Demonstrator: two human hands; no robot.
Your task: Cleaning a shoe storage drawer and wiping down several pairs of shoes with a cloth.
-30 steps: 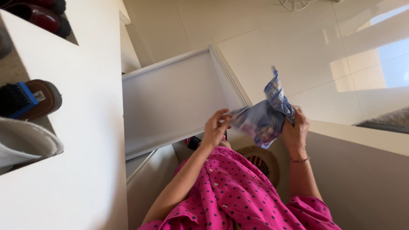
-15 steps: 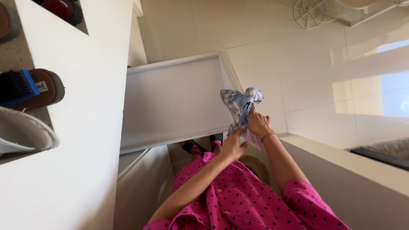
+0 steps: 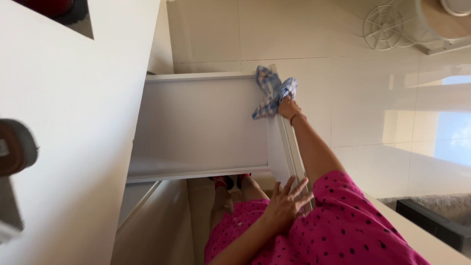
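Note:
My right hand [image 3: 288, 107] is shut on a crumpled blue-and-white checked cloth [image 3: 269, 93] and presses it against the far corner of an open white drawer [image 3: 206, 76]. The arm stretches along the drawer's front rail. My left hand [image 3: 288, 198] rests with fingers spread on the near end of that same front rail and holds nothing. The drawer's inside looks bare and white. A pink dotted sleeve covers my upper arm.
A white cabinet [image 3: 98, 98] with shoe compartments fills the left side; a blurred shoe [image 3: 14, 147] shows at its edge. Glossy pale floor tiles [image 3: 363, 98] lie beyond the drawer, with a white fan [image 3: 387, 27] at the top right and a dark mat [image 3: 431, 221] at the lower right.
My right hand has carried the cloth from in front of my body out to the drawer's far corner. My left hand let go of the cloth and came down onto the drawer's near edge.

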